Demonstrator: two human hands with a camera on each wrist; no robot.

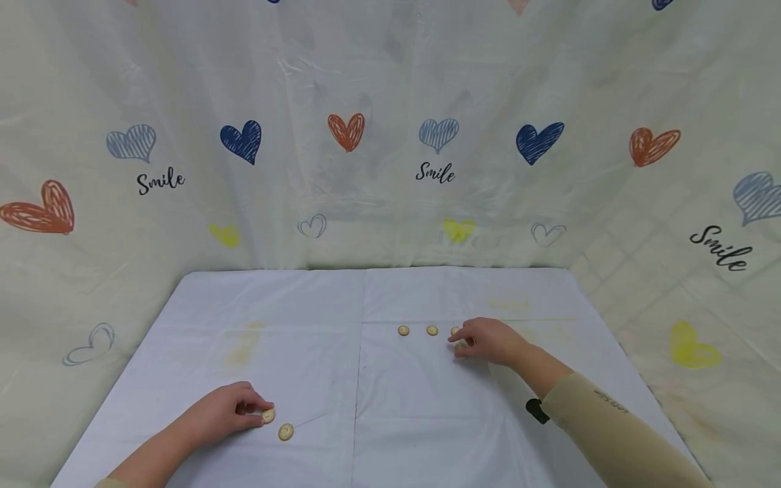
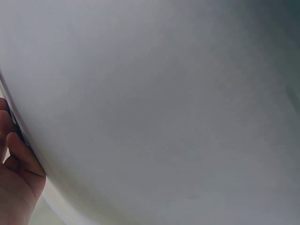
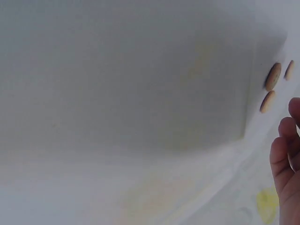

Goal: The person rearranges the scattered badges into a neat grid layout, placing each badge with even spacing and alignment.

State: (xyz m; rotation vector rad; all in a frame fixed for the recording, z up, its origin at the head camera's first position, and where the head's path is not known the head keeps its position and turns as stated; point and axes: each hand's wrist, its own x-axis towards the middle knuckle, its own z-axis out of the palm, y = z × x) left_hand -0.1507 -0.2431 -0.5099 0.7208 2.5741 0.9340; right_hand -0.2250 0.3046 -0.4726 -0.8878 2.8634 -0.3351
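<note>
Small round beige buttons lie on a white tablecloth (image 1: 342,305). My left hand (image 1: 259,414) rests at the front left and pinches one button (image 1: 268,416) at its fingertips; a second button (image 1: 285,432) lies loose just right of it. My right hand (image 1: 465,343) lies right of centre, its curled fingers on a button (image 1: 460,346). Left of it runs a row of buttons (image 1: 403,330), (image 1: 432,330), the third (image 1: 454,331) half hidden by the fingers. In the right wrist view, buttons (image 3: 273,76) show beyond the fingers (image 3: 283,154). The left wrist view shows only cloth and part of the hand (image 2: 14,187).
A cream curtain (image 1: 390,169) printed with hearts and "Smile" hangs behind and on both sides of the table. The cloth has faint yellowish stains (image 1: 244,342) left of centre. A crease runs down its middle.
</note>
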